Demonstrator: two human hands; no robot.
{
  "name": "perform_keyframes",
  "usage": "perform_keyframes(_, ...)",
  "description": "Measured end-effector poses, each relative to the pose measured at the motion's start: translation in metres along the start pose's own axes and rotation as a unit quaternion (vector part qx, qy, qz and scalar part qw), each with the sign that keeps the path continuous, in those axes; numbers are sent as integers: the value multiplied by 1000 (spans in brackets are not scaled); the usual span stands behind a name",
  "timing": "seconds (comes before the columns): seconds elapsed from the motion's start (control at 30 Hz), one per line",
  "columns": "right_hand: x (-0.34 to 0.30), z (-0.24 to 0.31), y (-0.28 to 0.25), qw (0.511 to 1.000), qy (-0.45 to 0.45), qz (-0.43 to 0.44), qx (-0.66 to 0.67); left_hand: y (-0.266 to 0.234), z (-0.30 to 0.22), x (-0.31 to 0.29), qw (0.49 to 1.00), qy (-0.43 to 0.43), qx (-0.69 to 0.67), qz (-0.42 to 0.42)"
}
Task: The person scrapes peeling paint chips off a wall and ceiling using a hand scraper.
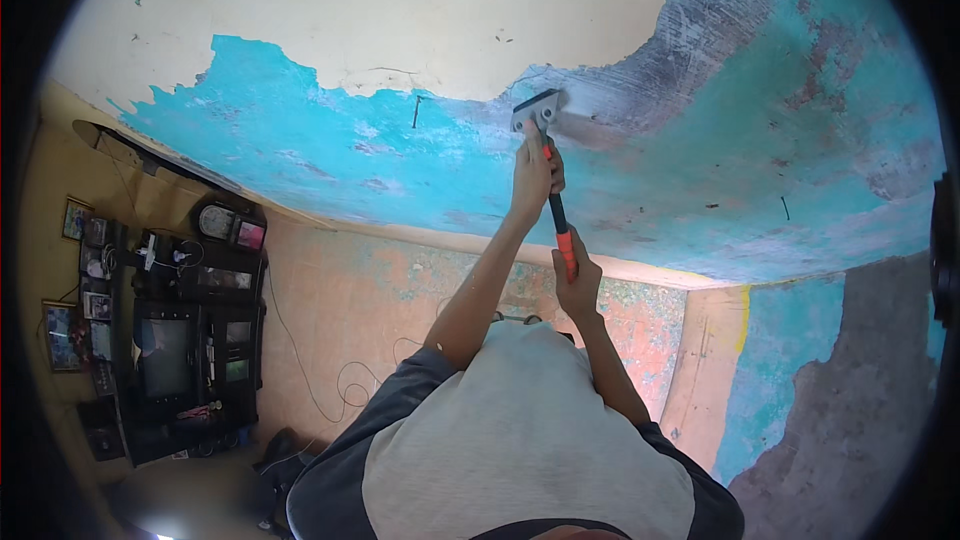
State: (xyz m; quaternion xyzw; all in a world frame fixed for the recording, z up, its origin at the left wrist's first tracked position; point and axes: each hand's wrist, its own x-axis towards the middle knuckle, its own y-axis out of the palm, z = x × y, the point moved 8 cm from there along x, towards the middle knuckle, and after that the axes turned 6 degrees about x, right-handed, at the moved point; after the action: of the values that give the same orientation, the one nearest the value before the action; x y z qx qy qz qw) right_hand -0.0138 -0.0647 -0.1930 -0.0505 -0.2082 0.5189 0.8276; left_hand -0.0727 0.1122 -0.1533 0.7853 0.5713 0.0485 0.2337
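A long-handled scraper (557, 208) with a wide metal head and a black and orange handle is held up against the wall (330, 145). Its blade lies at the border between cream paint and the exposed turquoise layer. Just below the head, my left hand (533, 178) is closed around the upper handle, with a finger reaching toward the head. Lower down, my right hand (578, 285) grips the orange end of the handle. To the right of the blade, a greyish scraped patch (690, 40) runs up along the cream paint.
A nail (416, 112) sticks out of the turquoise area, and another nail (786, 208) is farther right. At the left stands a dark cabinet (190, 340) with a television and picture frames. A thin cable (300, 380) trails over the speckled floor (330, 290).
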Motion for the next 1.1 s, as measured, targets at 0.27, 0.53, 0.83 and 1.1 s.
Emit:
perform_keyframes(0.27,11,7,-2,1000,8,-1,-13,0,-17,2,999,38,2,-13)
perform_keyframes(0.53,20,12,-1,1000,-17,-22,11,4,-34,0,999,38,8,-30)
perform_keyframes(0.83,11,-17,-3,999,31,13,-18,1,14,-7,993,116,-30,-2)
perform_keyframes(1.1,28,15,12,999,24,29,-13,-4,-22,-17,992,125,-35,1)
